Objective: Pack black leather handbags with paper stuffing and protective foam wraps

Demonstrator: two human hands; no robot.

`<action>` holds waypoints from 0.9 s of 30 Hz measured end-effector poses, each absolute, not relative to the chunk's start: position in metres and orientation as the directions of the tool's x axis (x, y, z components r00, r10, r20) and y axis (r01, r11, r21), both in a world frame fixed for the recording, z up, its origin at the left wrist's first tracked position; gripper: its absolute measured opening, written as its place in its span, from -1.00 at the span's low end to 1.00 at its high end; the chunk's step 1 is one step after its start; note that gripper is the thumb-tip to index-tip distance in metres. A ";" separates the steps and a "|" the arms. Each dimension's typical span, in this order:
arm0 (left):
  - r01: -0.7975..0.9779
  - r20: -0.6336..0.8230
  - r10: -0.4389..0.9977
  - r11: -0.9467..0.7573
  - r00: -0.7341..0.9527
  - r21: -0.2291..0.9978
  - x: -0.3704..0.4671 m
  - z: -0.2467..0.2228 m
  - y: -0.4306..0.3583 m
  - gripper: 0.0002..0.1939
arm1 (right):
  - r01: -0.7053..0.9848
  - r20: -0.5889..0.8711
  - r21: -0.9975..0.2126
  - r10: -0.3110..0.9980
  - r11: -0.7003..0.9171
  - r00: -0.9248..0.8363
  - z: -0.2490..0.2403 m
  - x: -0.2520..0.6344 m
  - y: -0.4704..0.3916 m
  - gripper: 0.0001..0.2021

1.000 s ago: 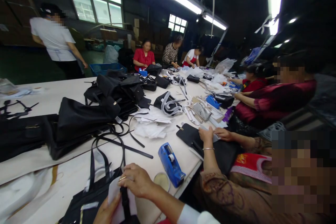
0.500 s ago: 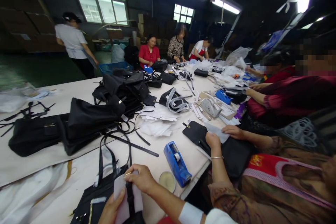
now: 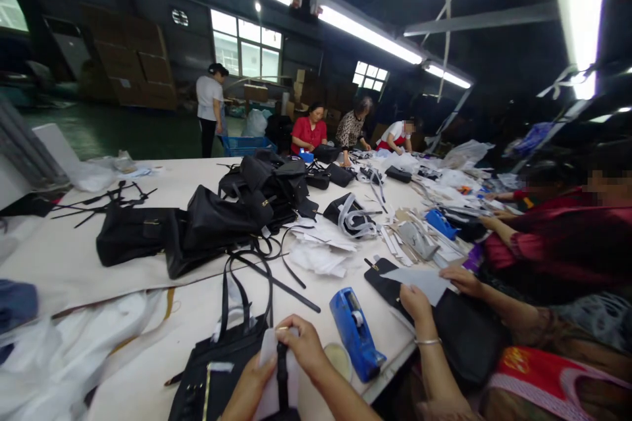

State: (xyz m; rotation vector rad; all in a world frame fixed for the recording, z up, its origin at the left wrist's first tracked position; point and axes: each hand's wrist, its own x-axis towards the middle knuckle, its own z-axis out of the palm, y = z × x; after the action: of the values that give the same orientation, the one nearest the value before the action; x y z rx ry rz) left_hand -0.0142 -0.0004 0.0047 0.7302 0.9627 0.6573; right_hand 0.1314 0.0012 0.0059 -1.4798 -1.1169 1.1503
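At the table's front edge, my left hand (image 3: 255,378) is closed on the left side of a pale sheet (image 3: 267,346). A black strap (image 3: 282,375) runs down over that sheet. My right hand (image 3: 305,344) pinches the strap's top end, beside a small gold-coloured metal piece (image 3: 282,328). Left of my hands lies a black handbag (image 3: 197,358) with long handles and a gold zip. A blue tape dispenser (image 3: 354,332) stands to the right, and a pale round disc (image 3: 339,360) is partly behind my right forearm.
A co-worker's hands (image 3: 417,302) hold a white sheet over a black bag (image 3: 469,335) close on my right. Black bags (image 3: 222,220) are piled ahead, beside white sheets (image 3: 323,250). White wrapping (image 3: 99,335) covers the front left. More people work along the far table.
My view has swung left and up, so the table's things appear farther right and lower. Both hands keep their hold on sheet and strap. The person in white at the back has turned.
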 end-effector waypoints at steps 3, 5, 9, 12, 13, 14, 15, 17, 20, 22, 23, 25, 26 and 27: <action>-0.199 -0.414 0.752 0.573 0.512 0.795 -0.015 0.019 -0.005 -0.47 | 0.139 -0.100 -0.983 0.981 -0.123 0.166 0.012 0.134 -0.002 -0.82; -0.225 -0.417 0.756 0.582 0.505 0.781 -0.012 0.023 -0.006 -0.47 | 0.156 -0.077 -0.982 0.984 -0.103 0.163 0.015 0.137 -0.002 -0.79; -0.301 -0.402 0.779 0.577 0.481 0.759 -0.006 0.023 -0.010 -0.53 | 0.121 -0.098 -0.986 0.989 -0.112 0.113 0.016 0.144 0.000 -0.74; -0.347 -0.405 0.806 0.563 0.432 0.750 0.001 0.022 -0.016 -0.53 | 0.103 -0.120 -0.987 0.990 -0.127 0.069 0.012 0.148 0.000 -0.73; -0.359 -0.404 0.814 0.555 0.417 0.750 0.003 0.022 -0.018 -0.52 | 0.102 -0.122 -0.987 0.991 -0.128 0.060 0.011 0.149 0.001 -0.72; -0.368 -0.401 0.824 0.545 0.401 0.753 0.006 0.021 -0.020 -0.51 | 0.101 -0.123 -0.987 0.991 -0.129 0.055 0.010 0.151 0.002 -0.72; -0.375 -0.396 0.835 0.531 0.381 0.760 0.008 0.021 -0.021 -0.51 | 0.100 -0.123 -0.987 0.991 -0.128 0.052 0.010 0.152 0.003 -0.71; -0.379 -0.387 0.858 0.500 0.336 0.778 0.013 0.019 -0.023 -0.49 | 0.098 -0.120 -0.987 0.992 -0.124 0.047 0.010 0.154 0.005 -0.71; -0.367 -0.383 0.879 0.469 0.286 0.803 0.016 0.016 -0.022 -0.46 | 0.110 -0.096 -0.989 0.995 -0.097 0.014 0.013 0.156 0.007 -0.73; -0.345 -0.389 0.876 0.472 0.285 0.811 0.015 0.017 -0.020 -0.43 | 0.115 -0.071 -0.991 0.997 -0.069 -0.013 0.013 0.157 0.009 -0.76; -0.330 -0.392 0.873 0.476 0.289 0.815 0.015 0.018 -0.019 -0.42 | 0.114 -0.065 -0.992 0.998 -0.062 -0.024 0.013 0.157 0.010 -0.77; -0.298 -0.390 0.871 0.473 0.298 0.829 0.013 0.021 -0.017 -0.43 | 0.105 -0.069 -0.992 0.997 -0.065 -0.034 0.010 0.156 0.012 -0.77; -0.284 -0.384 0.873 0.467 0.301 0.838 0.012 0.023 -0.016 -0.44 | 0.100 -0.079 -0.992 0.996 -0.075 -0.037 0.009 0.156 0.014 -0.75; -0.272 -0.378 0.874 0.460 0.306 0.845 0.011 0.025 -0.015 -0.45 | 0.099 -0.090 -0.991 0.995 -0.086 -0.039 0.007 0.156 0.015 -0.72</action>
State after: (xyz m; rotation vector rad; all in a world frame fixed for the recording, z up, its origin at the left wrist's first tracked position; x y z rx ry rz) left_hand 0.0112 -0.0148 0.0251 0.7514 0.9687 0.8609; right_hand 0.1563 0.0149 0.0067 -1.3261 -1.2700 1.2596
